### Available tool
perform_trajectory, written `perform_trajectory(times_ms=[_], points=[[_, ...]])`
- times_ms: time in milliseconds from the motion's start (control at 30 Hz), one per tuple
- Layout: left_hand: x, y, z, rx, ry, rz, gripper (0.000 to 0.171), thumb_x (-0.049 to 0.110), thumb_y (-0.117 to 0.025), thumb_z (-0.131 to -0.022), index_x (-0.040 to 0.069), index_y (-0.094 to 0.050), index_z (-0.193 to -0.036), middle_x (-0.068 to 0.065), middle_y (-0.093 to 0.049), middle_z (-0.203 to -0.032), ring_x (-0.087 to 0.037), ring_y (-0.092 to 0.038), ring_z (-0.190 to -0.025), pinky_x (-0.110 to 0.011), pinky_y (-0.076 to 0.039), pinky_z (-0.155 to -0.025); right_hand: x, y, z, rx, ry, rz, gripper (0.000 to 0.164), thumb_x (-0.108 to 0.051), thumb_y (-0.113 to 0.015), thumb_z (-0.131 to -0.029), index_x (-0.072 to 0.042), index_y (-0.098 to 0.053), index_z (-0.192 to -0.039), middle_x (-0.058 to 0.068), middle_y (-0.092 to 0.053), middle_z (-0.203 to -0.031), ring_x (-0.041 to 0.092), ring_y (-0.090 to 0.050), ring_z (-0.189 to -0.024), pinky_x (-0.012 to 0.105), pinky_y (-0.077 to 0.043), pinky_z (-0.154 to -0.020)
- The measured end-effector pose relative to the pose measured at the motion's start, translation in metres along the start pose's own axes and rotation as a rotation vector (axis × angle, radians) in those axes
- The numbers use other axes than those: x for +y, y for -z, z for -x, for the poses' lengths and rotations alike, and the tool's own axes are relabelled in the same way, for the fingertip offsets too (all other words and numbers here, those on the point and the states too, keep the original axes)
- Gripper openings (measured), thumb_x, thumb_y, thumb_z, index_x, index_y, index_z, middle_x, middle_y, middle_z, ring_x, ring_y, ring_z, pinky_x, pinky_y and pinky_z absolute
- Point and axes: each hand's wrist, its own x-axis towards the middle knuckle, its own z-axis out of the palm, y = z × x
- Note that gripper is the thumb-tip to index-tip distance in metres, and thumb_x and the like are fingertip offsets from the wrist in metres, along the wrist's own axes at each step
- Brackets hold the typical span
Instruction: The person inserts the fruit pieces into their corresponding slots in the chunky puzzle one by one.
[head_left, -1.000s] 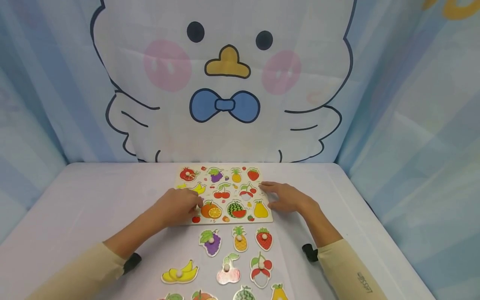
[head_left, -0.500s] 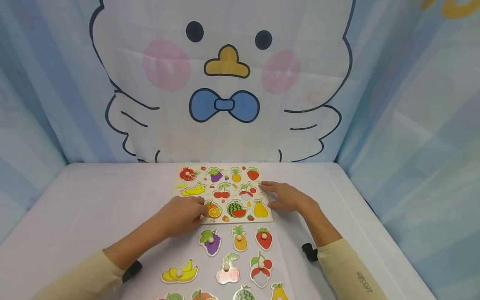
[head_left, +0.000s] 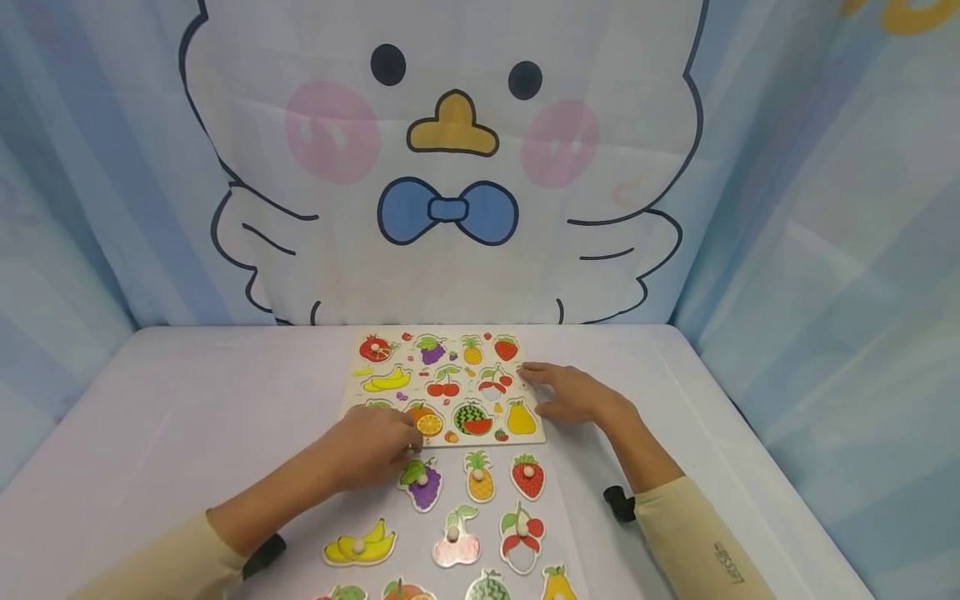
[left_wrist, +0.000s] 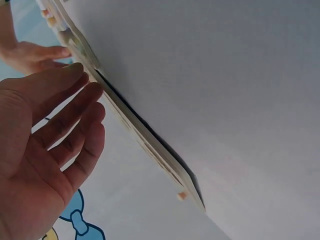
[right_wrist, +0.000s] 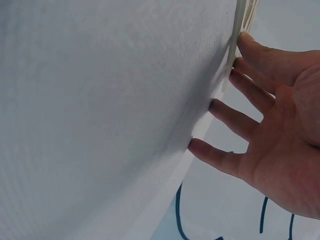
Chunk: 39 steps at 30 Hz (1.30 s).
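At the left of the worktop (head_left: 180, 417), the banana piece (head_left: 360, 546) is lying well apart from the far edge. The puzzle board (head_left: 417, 390) is lying at that far edge, with the pomegranate piece (head_left: 375, 348) occupying the board's far left corner. The left hand (head_left: 377, 450) is now standing at the board's near edge, having moved from its left side and exposed the printed bananas (head_left: 387, 381); the fingers are extending loosely, gripping nothing visible, and contact cannot be confirmed. This shift is apparently bringing the grape piece (head_left: 422, 487), lying just beside the fingertips, within reach. Rightward, the pineapple piece (head_left: 480, 483) and strawberry piece (head_left: 528, 479) are continuing the row. The right hand (head_left: 572, 393) is remaining at the board's right edge, fingers spread and ungripped, presumably steadying it.
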Motion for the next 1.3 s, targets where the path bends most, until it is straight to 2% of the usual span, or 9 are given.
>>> perform_trajectory(times_ms=[133, 333, 500, 867, 1300], points=[[0.006, 0.001, 0.000, -0.027, -0.014, 0.018, 0.010, 0.018, -0.082, -0.090, 0.016, -0.082, -0.100, 0.004, -0.079, -0.097, -0.014, -0.072, -0.092, -0.032, -0.059, -0.084, 0.000, 0.001, 0.000, -0.006, 0.001, 0.001, 0.070, -0.023, -0.075, -0.097, -0.023, -0.044, -0.160, 0.002, -0.035, -0.169, 0.037, -0.035, -0.154, 0.060, -0.035, -0.120], [0.012, 0.001, -0.001, -0.060, -0.019, 0.006, 0.010, 0.016, -0.082, -0.089, 0.016, -0.082, -0.099, 0.006, -0.075, -0.091, -0.007, -0.063, -0.078, -0.022, -0.053, -0.071, 0.000, 0.002, -0.002, -0.009, 0.012, 0.004, 0.070, -0.023, -0.074, -0.097, -0.022, -0.043, -0.160, 0.003, -0.035, -0.169, 0.036, -0.034, -0.155, 0.059, -0.034, -0.121], [0.015, 0.001, 0.000, -0.066, -0.036, -0.013, 0.009, 0.017, -0.082, -0.089, 0.016, -0.082, -0.099, 0.007, -0.073, -0.086, -0.004, -0.056, -0.071, -0.019, -0.047, -0.065, 0.000, 0.002, -0.002, -0.007, 0.009, 0.001, 0.070, -0.023, -0.074, -0.097, -0.022, -0.043, -0.160, 0.003, -0.035, -0.170, 0.037, -0.034, -0.154, 0.059, -0.034, -0.121], [0.018, 0.001, 0.001, -0.085, -0.051, 0.007, 0.007, 0.018, -0.080, -0.091, 0.018, -0.082, -0.097, 0.009, -0.073, -0.088, -0.003, -0.057, -0.075, -0.019, -0.048, -0.068, -0.001, 0.002, -0.001, -0.003, 0.009, -0.004, 0.069, -0.021, -0.074, -0.097, -0.021, -0.044, -0.159, 0.004, -0.035, -0.169, 0.037, -0.034, -0.154, 0.060, -0.034, -0.121], [0.021, 0.001, 0.000, -0.087, -0.061, 0.039, 0.006, 0.017, -0.081, -0.091, 0.017, -0.082, -0.097, 0.011, -0.067, -0.079, -0.003, -0.049, -0.068, -0.018, -0.044, -0.064, -0.002, 0.000, -0.001, -0.005, -0.006, -0.014, 0.069, -0.022, -0.074, -0.097, -0.022, -0.044, -0.160, 0.004, -0.035, -0.169, 0.038, -0.034, -0.154, 0.061, -0.034, -0.121]])
